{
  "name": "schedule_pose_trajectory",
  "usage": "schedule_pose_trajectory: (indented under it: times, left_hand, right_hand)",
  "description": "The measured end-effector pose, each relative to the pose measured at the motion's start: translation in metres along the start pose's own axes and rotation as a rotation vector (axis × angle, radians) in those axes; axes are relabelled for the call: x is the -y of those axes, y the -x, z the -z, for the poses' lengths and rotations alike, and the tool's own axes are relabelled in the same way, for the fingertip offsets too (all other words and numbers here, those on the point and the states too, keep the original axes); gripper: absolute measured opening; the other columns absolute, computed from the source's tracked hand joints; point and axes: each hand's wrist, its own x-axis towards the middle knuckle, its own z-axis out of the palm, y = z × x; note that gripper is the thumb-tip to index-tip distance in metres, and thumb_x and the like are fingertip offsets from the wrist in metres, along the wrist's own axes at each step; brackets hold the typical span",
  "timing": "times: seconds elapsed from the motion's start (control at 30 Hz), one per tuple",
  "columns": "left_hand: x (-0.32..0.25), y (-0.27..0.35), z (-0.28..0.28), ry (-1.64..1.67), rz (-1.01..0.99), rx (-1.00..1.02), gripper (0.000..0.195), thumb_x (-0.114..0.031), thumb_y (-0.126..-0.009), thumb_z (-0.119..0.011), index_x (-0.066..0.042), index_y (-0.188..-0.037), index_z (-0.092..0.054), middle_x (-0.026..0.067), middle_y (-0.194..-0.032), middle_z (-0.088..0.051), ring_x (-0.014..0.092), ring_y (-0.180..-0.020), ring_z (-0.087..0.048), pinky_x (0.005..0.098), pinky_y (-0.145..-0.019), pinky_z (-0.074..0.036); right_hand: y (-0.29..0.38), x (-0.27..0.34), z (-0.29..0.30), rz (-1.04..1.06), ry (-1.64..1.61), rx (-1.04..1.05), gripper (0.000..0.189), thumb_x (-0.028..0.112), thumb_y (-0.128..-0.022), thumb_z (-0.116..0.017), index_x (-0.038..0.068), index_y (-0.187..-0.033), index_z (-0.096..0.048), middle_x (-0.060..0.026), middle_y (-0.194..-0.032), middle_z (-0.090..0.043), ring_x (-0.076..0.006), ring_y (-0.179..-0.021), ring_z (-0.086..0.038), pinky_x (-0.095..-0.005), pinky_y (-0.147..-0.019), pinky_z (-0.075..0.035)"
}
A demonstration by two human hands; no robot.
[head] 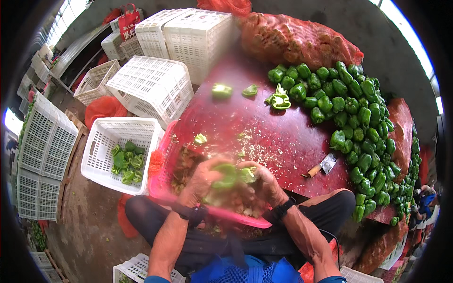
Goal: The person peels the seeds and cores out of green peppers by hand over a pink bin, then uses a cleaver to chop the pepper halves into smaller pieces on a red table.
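My left hand (201, 181) grips a hollowed green bell pepper piece (225, 175), blurred by motion. Close beside it, my right hand (266, 181) has a smaller pale green pepper part (247, 174) between thumb and fingers, perhaps the core. Both hands are above a pink plastic basket (244, 220) of pepper scraps on my lap side of the red tabletop (226, 116). To the right on that tabletop lies a small knife with a wooden handle (313, 171) and a broad blade. Cut pepper pieces (280, 99) and scattered seeds lie farther back.
A large heap of whole green peppers (354, 102) covers the right side. Behind it rests a red mesh sack (300, 40). On the left, a white plastic crate (122, 123) holds several opened peppers (128, 161); more white crates (150, 83) stand behind it.
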Motion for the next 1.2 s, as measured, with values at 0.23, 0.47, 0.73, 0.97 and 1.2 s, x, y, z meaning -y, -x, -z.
schedule_pose_trajectory:
  times: [0.23, 0.47, 0.73, 0.97, 1.2]
  left_hand:
    - [-0.025, 0.001, 0.112, 0.483, -0.64, -0.693, 0.028, -0.01, -0.093, -0.058, -0.006, -0.121, -0.061, 0.0142, -0.105, -0.068, 0.023, -0.077, -0.068, 0.0296, -0.054, -0.057]
    - [-0.016, 0.022, 0.19, 0.903, -0.628, -0.846, 0.071, -0.044, -0.102, -0.055, 0.005, -0.145, -0.03, 0.0276, -0.121, -0.063, 0.034, -0.103, -0.071, 0.04, -0.079, -0.064]
    - [-0.028, 0.019, 0.049, 0.328, -0.1, -0.468, 0.028, -0.021, -0.103, -0.055, 0.003, -0.118, -0.058, 0.0195, -0.093, -0.071, 0.023, -0.068, -0.071, 0.0286, -0.051, -0.057]
    - [-0.027, 0.011, 0.02, -0.056, 0.169, -0.338, 0.03, -0.011, -0.098, -0.064, 0.006, -0.122, -0.058, 0.0166, -0.096, -0.07, 0.017, -0.074, -0.069, 0.0243, -0.058, -0.055]
    - [0.014, -0.011, 0.01, 0.075, -0.07, -0.203, 0.043, -0.018, -0.101, -0.06, 0.005, -0.136, -0.05, 0.02, -0.118, -0.062, 0.023, -0.095, -0.068, 0.0312, -0.071, -0.059]
  right_hand:
    - [-0.012, 0.012, 0.05, -0.073, 1.362, -0.082, 0.041, 0.031, -0.095, -0.051, 0.001, -0.115, -0.068, -0.0186, -0.11, -0.068, -0.031, -0.104, -0.066, -0.0427, -0.096, -0.053]
    - [-0.08, 0.101, 0.147, 0.636, 1.332, -0.872, 0.012, 0.014, -0.092, -0.066, 0.004, -0.094, -0.073, -0.0097, -0.074, -0.069, -0.0142, -0.066, -0.063, -0.0333, -0.06, -0.052]
    - [-0.133, 0.203, 0.21, 0.445, 1.911, -1.325, 0.033, 0.019, -0.084, -0.062, 0.009, -0.115, -0.065, -0.0239, -0.1, -0.07, -0.0428, -0.095, -0.067, -0.0497, -0.085, -0.053]
    - [-0.166, 0.196, 0.226, 0.354, 1.318, -0.976, 0.048, 0.01, -0.082, -0.068, 0.007, -0.129, -0.06, -0.0147, -0.081, -0.069, -0.0272, -0.06, -0.067, -0.0418, -0.05, -0.055]
    - [-0.121, 0.105, 0.156, 0.223, 0.839, -0.717, 0.063, 0.002, -0.081, -0.065, 0.006, -0.142, -0.05, -0.0138, -0.084, -0.066, -0.0181, -0.058, -0.064, -0.0333, -0.046, -0.057]
